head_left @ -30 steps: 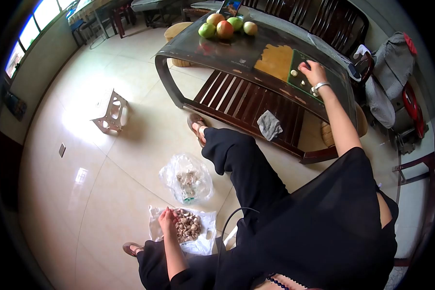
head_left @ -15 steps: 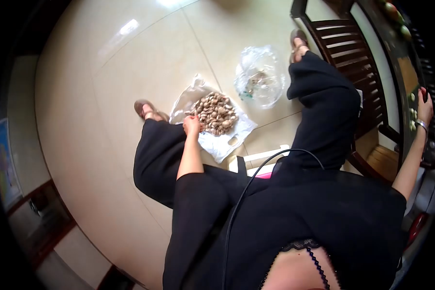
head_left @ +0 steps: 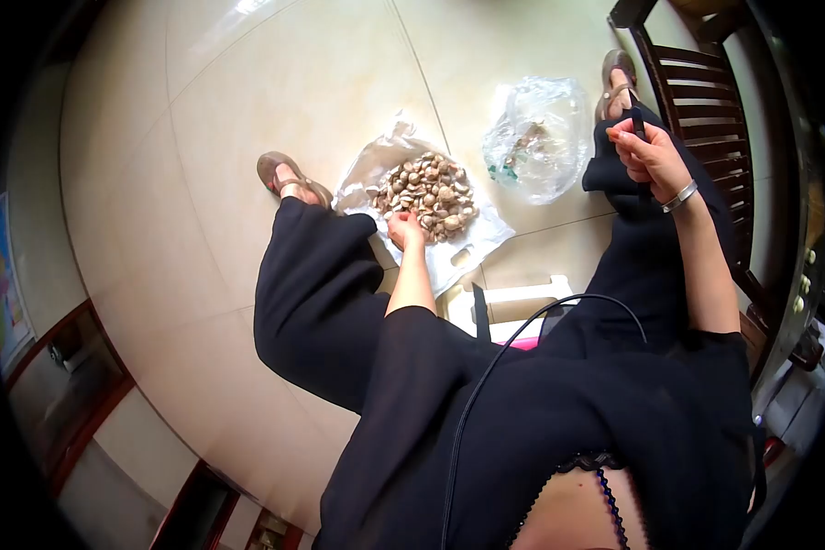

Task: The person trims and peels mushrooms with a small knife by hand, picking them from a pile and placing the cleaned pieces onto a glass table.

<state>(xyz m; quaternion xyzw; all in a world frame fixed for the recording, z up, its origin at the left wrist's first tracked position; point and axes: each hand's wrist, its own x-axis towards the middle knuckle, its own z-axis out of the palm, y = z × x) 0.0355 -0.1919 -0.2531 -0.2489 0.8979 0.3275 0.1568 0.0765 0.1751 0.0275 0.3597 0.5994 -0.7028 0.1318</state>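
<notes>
A heap of small brown mushrooms (head_left: 435,192) lies on a spread white plastic bag (head_left: 362,179) on the floor. My left hand (head_left: 407,230) reaches to the heap's lower left edge, its fingers closed together; whatever they pinch is too small to make out. Above my right thigh, my right hand (head_left: 653,160) is closed around a thin dark tool (head_left: 638,124), which looks like a small knife with its blade not clearly visible. A clear plastic bag (head_left: 541,147) with some brownish bits inside lies to the right of the white bag.
My feet stand on either side of the bags. A dark slatted table shelf (head_left: 706,105) is at the right, with small pale pieces (head_left: 805,282) on the tabletop edge. A white stool (head_left: 513,293) shows beneath me, and a black cable (head_left: 472,394) crosses my clothes.
The view has swung down toward the floor. My right hand has come away from the tabletop with the dark tool and is over my right leg. My left hand has moved onto the mushrooms' edge.
</notes>
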